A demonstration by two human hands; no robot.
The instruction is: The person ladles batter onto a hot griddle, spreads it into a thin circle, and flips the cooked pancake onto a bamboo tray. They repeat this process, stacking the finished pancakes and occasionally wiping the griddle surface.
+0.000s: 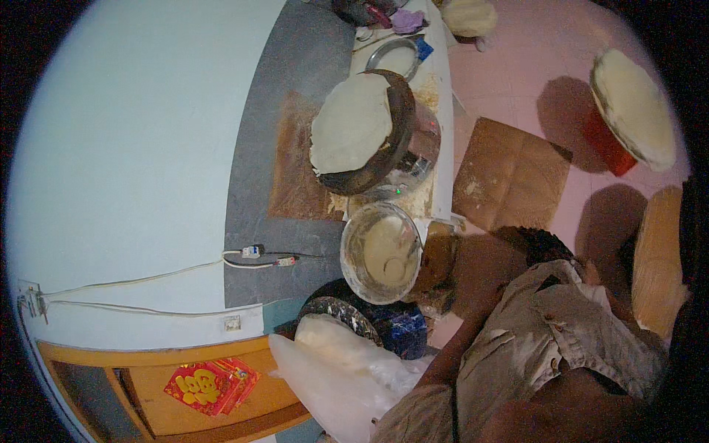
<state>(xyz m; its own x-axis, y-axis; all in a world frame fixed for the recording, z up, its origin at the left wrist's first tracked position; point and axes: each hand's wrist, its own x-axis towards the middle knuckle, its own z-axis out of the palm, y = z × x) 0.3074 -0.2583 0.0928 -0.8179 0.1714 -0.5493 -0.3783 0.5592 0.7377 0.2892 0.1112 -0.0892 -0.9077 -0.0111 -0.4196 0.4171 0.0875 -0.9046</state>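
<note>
My left forearm [465,335] reaches down beside my tan shirt, and its hand is lost in shadow. My right forearm [594,276] shows partly at the shirt's hem, near a dark patch; I cannot make out that hand either. Ahead, a round dark griddle [407,122] carries a thin pale round pancake [352,124] and stands tilted over an appliance base [424,141] with small red and green lights. Nearer to me is a large metal bowl [350,243] of pale batter [382,243], with a small round shape in it.
Stacked pale rounds [634,108] rest on a red stool [609,147] at right. Brown cardboard [512,171] covers some pink floor. A shallow metal pan [412,63] stands beyond the griddle. A full plastic bag [343,371] sits front left. Wires with plugs [252,252] run along the wall.
</note>
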